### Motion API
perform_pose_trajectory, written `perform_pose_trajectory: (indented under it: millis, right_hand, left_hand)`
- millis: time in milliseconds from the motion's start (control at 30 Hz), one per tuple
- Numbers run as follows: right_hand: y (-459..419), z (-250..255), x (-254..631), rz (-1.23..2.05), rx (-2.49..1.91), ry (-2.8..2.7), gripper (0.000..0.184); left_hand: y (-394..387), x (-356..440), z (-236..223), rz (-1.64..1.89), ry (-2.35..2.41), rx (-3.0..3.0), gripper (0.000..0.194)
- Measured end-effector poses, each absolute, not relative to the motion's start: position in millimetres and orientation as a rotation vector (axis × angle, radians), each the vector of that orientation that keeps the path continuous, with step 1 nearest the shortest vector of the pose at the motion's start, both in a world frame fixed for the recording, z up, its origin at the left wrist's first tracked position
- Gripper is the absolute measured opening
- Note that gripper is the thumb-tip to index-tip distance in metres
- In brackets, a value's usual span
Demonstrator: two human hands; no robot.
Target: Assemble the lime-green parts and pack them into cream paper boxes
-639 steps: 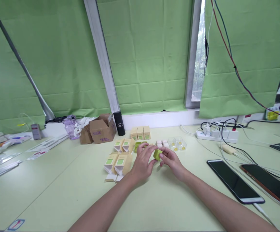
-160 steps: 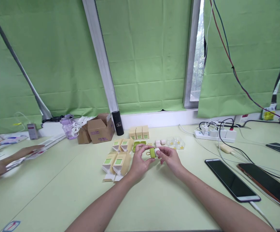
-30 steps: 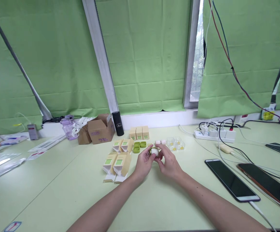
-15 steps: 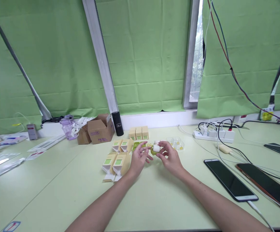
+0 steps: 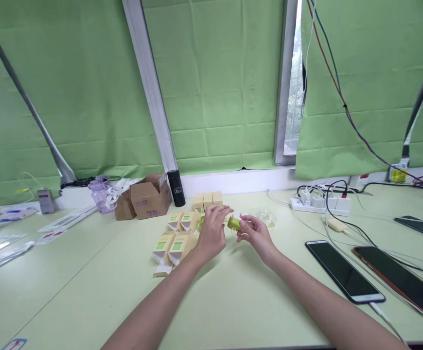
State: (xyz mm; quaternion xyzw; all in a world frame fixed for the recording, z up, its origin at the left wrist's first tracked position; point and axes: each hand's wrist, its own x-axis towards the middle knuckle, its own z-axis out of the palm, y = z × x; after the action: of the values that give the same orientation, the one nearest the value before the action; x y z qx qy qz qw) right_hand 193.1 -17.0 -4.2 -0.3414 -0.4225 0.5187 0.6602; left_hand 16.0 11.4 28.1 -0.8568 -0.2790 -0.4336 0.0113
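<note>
The right hand [image 5: 255, 238] is pinching a small green case [image 5: 234, 223] between thumb and fingers, holding it above the worktop [image 5: 69, 301], closer to the far edge than the near one, a thin loop hanging below it. The left hand [image 5: 212, 232] is hovering just beside the case, fingers loosely bent; whether it is gripping anything cannot be told. Four beige cartons [image 5: 183, 245] are sitting left of that hand, three closed boxes [image 5: 207, 199] are standing nearer the far edge, and two phones [image 5: 344, 272] are lying toward the near right corner
</note>
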Motion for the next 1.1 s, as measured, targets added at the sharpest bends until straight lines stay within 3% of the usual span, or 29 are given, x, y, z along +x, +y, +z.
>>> perform_pose_trajectory:
  millis: [167,467,567,700,833,1100]
  right_hand:
    - [-16.0,-5.7,191.8,1.266,-0.768,-0.931,0.06]
    - [-14.7,-12.1,188.7,1.223,-0.905,-1.039,0.066]
    - [-11.0,-15.9,198.5,0.974,-1.081,-1.19,0.057]
    - [-6.0,-16.0,223.1,0.344,-1.463,-1.363,0.024]
    - [-1.8,-13.5,248.3,-0.209,-1.707,-1.535,0.024]
    - [0.8,-19.1,261.8,-0.376,-1.948,-1.752,0.021]
  left_hand:
    - [3.7,13.7,10.2,-1.184,-0.853,-2.56,0.056]
    - [2.8,8.8,6.3,-1.243,-0.856,-2.59,0.038]
    - [4.5,9.2,2.4,-1.384,-0.966,-2.642,0.038]
    - [9.7,11.6,-3.6,-1.628,-1.243,-2.674,0.038]
    - [15.3,14.6,-6.7,-1.89,-1.497,-2.619,0.037]
    - [23.3,16.8,-8.6,-2.123,-1.862,-2.562,0.046]
